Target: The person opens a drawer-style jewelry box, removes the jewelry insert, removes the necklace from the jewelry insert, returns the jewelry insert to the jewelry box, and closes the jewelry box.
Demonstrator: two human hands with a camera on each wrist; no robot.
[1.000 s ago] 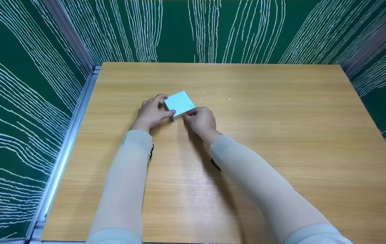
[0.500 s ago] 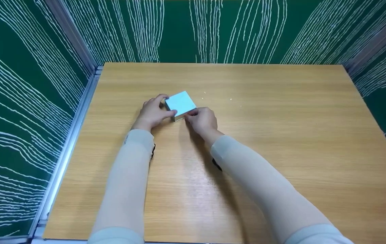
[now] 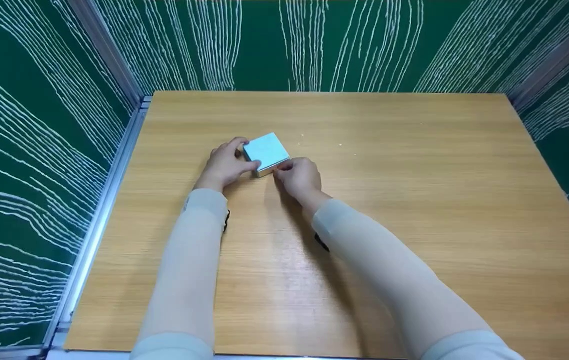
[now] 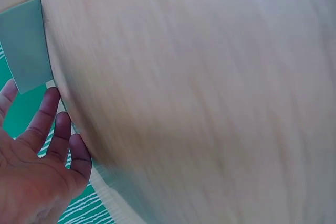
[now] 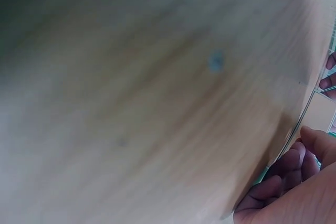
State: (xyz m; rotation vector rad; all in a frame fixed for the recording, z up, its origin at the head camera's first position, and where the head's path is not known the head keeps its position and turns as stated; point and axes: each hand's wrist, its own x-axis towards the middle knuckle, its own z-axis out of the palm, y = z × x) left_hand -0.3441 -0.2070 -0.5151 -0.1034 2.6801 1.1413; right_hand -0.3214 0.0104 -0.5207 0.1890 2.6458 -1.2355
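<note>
Your head camera looked forward and down over the whole table (image 3: 414,200), your wrist cameras sat close against its wood, blurred, each sharing the tabletop and your hands (image 3: 264,170) with it.

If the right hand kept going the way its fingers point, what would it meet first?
The box: the right hand already has its fingertips at the box's near corner, so it seems nothing lies between.

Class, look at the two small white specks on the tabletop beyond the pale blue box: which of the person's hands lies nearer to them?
Right. The right hand sits at the pale blue box's near right corner, nearer the specks; the left hand is on the box's far side from them.
</note>
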